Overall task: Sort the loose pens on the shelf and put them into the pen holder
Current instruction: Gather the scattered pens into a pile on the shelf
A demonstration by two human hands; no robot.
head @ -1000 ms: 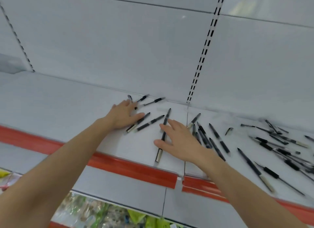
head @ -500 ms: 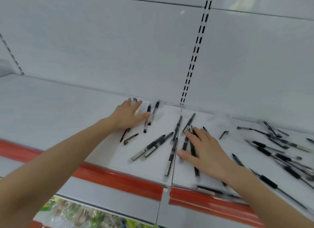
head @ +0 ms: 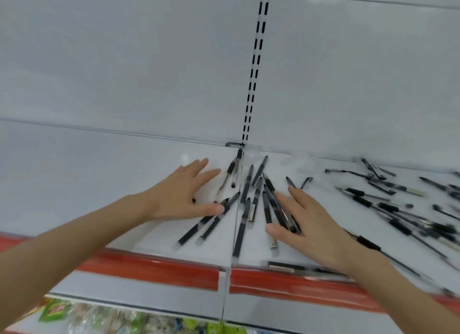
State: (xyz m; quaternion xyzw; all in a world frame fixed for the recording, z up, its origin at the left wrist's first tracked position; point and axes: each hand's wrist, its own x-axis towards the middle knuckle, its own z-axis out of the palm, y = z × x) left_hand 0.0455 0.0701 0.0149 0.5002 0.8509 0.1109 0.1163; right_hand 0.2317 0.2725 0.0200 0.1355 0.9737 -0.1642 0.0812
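Observation:
Several black pens [head: 245, 204] lie bunched in a rough fan on the white shelf [head: 99, 174], between my two hands. My left hand [head: 184, 194] lies flat with straight fingers at the bunch's left side, its thumb touching two slanted pens [head: 206, 224]. My right hand [head: 308, 221] lies flat at the right side, fingers spread over a few pens. More loose black pens [head: 388, 206] are scattered to the right. One pen [head: 291, 267] lies along the front edge. No pen holder is in view.
A red price strip [head: 159, 266] runs along the shelf's front edge. A slotted upright [head: 254, 72] divides the white back wall. Packaged goods [head: 99, 316] show on the lower shelf at the bottom left.
Both hands have swept inward, pushing the pens between them into a tighter bunch near the shelf seam. The view has shifted left and closer.

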